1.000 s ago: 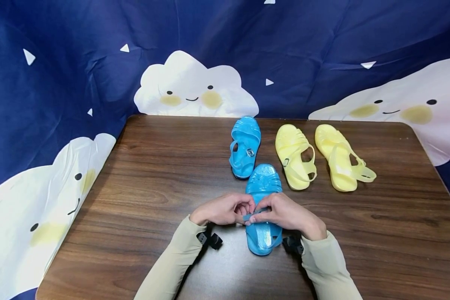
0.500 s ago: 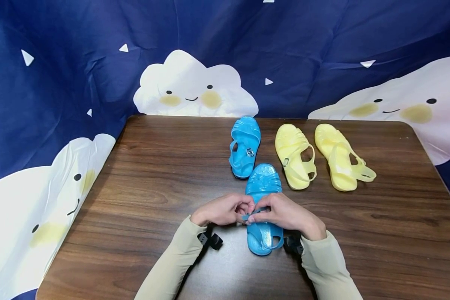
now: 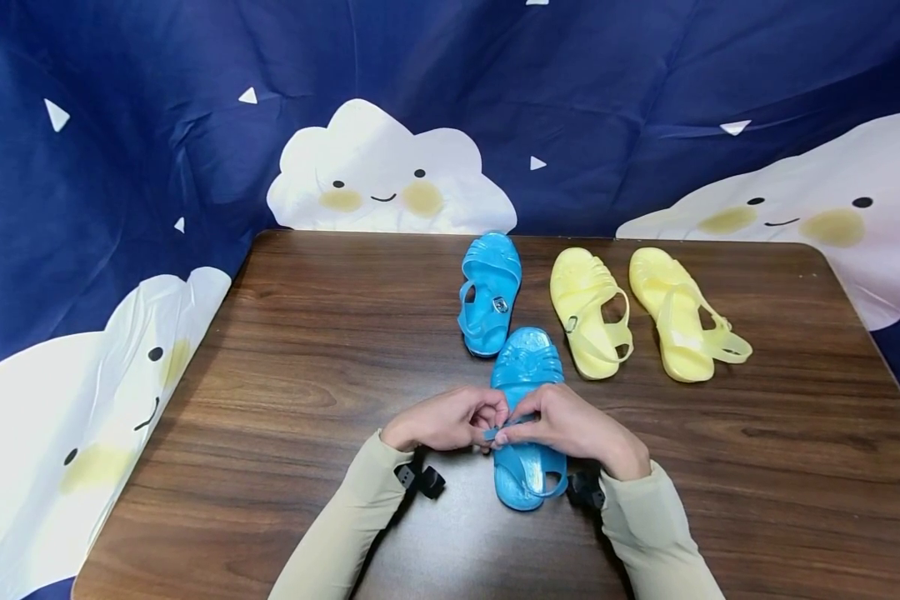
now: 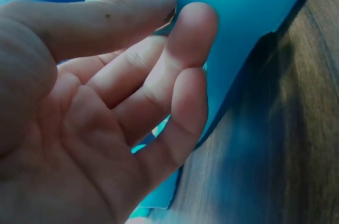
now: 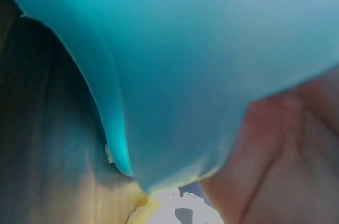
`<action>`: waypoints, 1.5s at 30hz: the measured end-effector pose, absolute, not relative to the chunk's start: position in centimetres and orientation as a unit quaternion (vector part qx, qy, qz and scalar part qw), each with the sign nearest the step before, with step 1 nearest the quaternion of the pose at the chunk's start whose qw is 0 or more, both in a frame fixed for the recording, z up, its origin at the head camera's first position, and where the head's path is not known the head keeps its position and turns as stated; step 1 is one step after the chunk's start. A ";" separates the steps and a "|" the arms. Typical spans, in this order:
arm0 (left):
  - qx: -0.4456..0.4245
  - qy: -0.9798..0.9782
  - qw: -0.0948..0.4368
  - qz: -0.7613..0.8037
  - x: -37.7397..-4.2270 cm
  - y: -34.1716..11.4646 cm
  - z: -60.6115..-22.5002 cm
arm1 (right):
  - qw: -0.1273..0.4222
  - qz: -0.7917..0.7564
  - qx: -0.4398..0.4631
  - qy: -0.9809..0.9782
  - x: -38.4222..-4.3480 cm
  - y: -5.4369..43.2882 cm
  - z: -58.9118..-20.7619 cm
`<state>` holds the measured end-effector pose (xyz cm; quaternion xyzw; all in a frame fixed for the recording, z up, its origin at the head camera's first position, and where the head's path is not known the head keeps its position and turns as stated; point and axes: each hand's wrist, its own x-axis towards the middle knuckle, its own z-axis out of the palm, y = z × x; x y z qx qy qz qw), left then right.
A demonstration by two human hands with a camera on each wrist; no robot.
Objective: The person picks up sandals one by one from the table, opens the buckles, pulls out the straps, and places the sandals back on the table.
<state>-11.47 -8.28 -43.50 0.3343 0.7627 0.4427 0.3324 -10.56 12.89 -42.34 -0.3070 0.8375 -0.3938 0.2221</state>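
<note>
A blue jelly sandal (image 3: 528, 358) lies toe-away on the table, close in front of the person. At its left side the left hand (image 3: 450, 419) pinches near the buckle, its other fingers curled; in the left wrist view a sliver of metal shows beside the thumb (image 4: 143, 15). From the right, the right hand (image 3: 581, 427) reaches over the sandal and pinches its ankle strap, whose free end (image 3: 491, 434) pokes out between the two hands. Fingers hide most of the buckle. The sandal's strap (image 5: 175, 91) fills much of the right wrist view.
Behind stands a second blue sandal (image 3: 492, 292), its strap buckled. Two yellow sandals (image 3: 588, 312) sit to the right at the back; the farther one (image 3: 678, 317) has its heel strap jutting right. A dark blue cloud-print cloth (image 3: 570, 83) hangs past the brown table's (image 3: 330, 333) far edge.
The heel strap of the near blue sandal has shifted slightly to the right and opened into a wider loop. Both hands stay at the same spot with only small finger movements.
</note>
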 end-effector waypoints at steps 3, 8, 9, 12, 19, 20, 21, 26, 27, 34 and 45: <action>0.342 0.767 0.325 0.436 -11.5 -8.3 -43.6 | 0.224 -0.392 -0.301 0.840 -10.6 12.9 -42.4; 0.347 0.770 0.318 0.429 -11.5 -8.3 -43.5 | 0.222 -0.382 -0.283 0.851 -10.7 12.9 -42.3; 0.346 0.770 0.319 0.430 -11.5 -8.2 -43.5 | 0.221 -0.380 -0.281 0.853 -10.7 13.0 -42.3; 0.343 0.768 0.325 0.433 -11.5 -8.2 -43.4 | 0.223 -0.375 -0.274 0.857 -10.7 13.0 -42.2; 0.336 0.759 0.337 0.445 -11.5 -8.2 -43.3 | 0.228 -0.375 -0.266 0.858 -10.6 13.0 -42.3; 0.335 0.756 0.340 0.447 -11.4 -8.2 -43.4 | 0.227 -0.376 -0.266 0.858 -10.6 13.0 -42.3; 0.335 0.755 0.341 0.449 -11.4 -8.2 -43.4 | 0.226 -0.377 -0.266 0.858 -10.6 13.0 -42.3; 0.335 0.749 0.346 0.456 -11.4 -8.3 -43.5 | 0.219 -0.384 -0.264 0.857 -10.5 13.0 -42.4; 0.335 0.749 0.345 0.456 -11.4 -8.3 -43.5 | 0.218 -0.385 -0.263 0.857 -10.5 13.0 -42.5; 0.337 0.743 0.347 0.462 -11.5 -8.3 -43.7 | 0.218 -0.381 -0.256 0.861 -10.5 13.1 -42.4; 0.335 0.740 0.349 0.467 -11.4 -8.4 -43.8 | 0.226 -0.377 -0.247 0.864 -10.4 12.9 -42.4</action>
